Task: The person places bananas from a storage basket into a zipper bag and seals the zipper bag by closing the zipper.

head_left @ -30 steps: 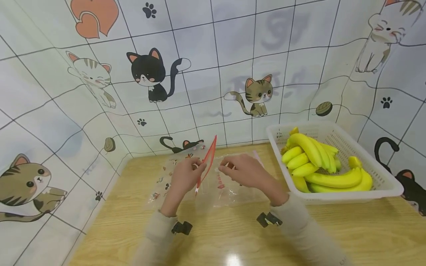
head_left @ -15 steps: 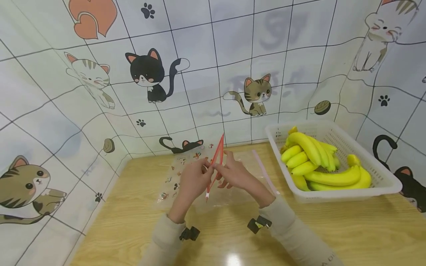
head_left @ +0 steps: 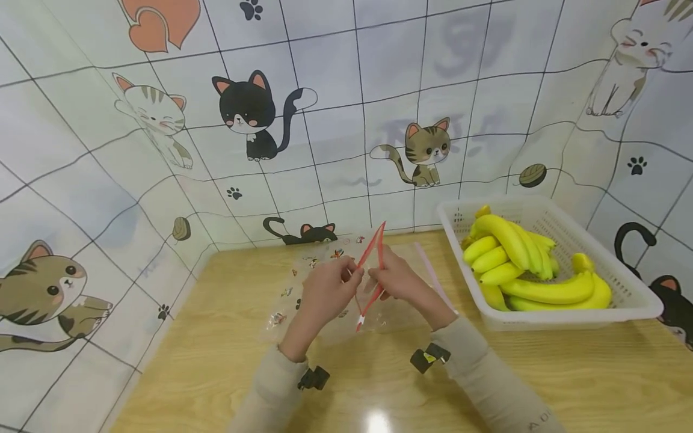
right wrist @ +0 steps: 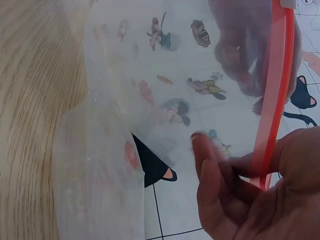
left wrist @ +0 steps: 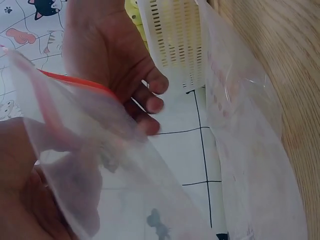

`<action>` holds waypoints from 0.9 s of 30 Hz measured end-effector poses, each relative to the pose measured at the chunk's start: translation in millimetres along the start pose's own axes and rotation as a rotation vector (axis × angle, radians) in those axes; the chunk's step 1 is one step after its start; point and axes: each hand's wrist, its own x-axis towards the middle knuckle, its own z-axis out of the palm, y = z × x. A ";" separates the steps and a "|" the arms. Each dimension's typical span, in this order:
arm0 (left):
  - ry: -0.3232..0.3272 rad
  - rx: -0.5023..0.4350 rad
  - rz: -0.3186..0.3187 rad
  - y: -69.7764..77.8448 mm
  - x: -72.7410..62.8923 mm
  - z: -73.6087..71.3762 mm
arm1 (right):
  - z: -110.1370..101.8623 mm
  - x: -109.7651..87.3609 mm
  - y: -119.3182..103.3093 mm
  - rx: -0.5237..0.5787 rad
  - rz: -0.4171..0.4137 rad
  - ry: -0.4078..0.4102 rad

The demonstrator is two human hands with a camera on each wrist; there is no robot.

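Observation:
A clear zip bag point(head_left: 283, 304) with small cartoon prints and a red zip edge point(head_left: 370, 248) is held up over the table, its mouth spread apart. My left hand point(head_left: 331, 287) pinches the left side of the mouth. On the opposite side, my right hand point(head_left: 397, 275) grips the red edge between thumb and fingers; the right wrist view shows the red strip crossing that hand. A white slider point(head_left: 361, 320) sits at the near end of the zip. Beneath lies a second clear bag point(left wrist: 240, 95) with a pink strip point(head_left: 430, 270), partly covered by the hands.
To the right stands a white plastic basket point(head_left: 574, 319) holding several yellow bananas point(head_left: 503, 240). The wooden table point(head_left: 200, 361) meets a wall covering point(head_left: 335, 144) with cat prints at the back and sides.
My right hand has come leftward to the red edge and taken hold of its right side. The two red sides have parted, and the left hand has shifted slightly right with the bag.

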 end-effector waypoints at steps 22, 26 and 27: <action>-0.026 0.063 -0.074 -7.3 4.2 10.6 | 9.6 0.7 0.4 -0.251 -0.010 0.177; 0.008 0.048 -0.088 -9.3 4.8 4.0 | 6.1 2.6 4.2 -0.250 0.046 0.190; 0.010 0.032 -0.101 -10.1 4.9 2.1 | 5.0 2.7 4.9 -0.250 0.053 0.185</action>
